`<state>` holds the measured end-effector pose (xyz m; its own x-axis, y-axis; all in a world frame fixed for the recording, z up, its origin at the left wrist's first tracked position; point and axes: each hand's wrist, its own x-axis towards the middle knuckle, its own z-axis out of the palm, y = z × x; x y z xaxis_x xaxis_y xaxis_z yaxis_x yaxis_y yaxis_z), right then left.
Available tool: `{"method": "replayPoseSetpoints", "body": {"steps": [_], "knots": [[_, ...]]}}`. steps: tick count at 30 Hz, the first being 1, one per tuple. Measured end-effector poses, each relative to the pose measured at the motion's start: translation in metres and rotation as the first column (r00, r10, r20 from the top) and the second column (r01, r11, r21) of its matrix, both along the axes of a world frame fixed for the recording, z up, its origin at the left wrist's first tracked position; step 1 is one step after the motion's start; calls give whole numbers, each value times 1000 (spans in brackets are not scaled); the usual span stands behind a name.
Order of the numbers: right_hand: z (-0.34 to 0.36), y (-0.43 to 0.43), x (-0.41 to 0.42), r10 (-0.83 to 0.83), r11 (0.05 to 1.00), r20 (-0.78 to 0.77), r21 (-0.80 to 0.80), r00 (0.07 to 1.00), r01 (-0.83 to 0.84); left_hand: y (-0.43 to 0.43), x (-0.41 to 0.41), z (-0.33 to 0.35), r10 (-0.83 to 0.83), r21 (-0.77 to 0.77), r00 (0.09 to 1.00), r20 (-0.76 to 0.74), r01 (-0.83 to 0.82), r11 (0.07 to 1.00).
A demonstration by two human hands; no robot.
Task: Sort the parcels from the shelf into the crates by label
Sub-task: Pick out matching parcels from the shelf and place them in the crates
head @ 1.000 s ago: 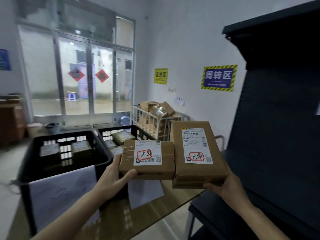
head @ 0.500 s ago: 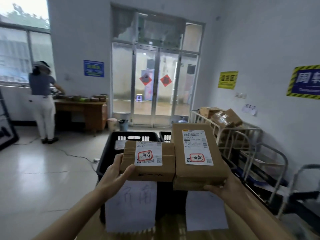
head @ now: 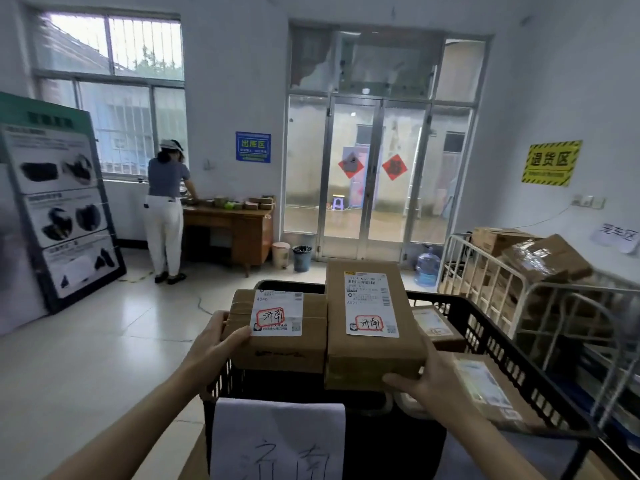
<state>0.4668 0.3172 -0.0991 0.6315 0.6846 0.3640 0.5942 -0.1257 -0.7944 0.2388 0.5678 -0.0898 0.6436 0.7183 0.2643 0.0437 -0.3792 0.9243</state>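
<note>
My left hand (head: 216,344) grips the left end of a small brown parcel (head: 280,351) with a white label circled in red. My right hand (head: 426,386) holds the near right corner of a taller brown parcel (head: 372,355) with a similar red-circled label. Both parcels sit side by side, touching, above a black crate (head: 388,445) that carries a white paper sign (head: 277,441) with handwritten characters on its front. A second black crate (head: 512,344) to the right holds several labelled parcels (head: 491,393).
A white wire cage cart (head: 540,306) with cardboard boxes stands at the right wall. A person (head: 166,209) works at a wooden desk (head: 239,230) at the back left. A display board (head: 59,202) leans at the left. Glass doors, bins and a water bottle (head: 426,268) lie ahead.
The view has swung left, away from the dark shelf, to face the doors. Both parcels now hang over the signed black crate, still held the same way.
</note>
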Motion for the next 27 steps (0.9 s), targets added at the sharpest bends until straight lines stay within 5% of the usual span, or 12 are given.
{"method": "replayPoseSetpoints", "body": {"steps": [11,19,27], "knots": [[-12,65,48,71,987,-161,-129,984,-92,61,29,-3,-163,-176,975,-152,135,975],[-30,101,63,25,961,-162,-268,986,-69,124,56,-12,-244,43,830,-502,305,951],[-42,126,67,22,954,-115,-294,993,-55,157,75,-36,-215,195,788,-577,389,901]]}}
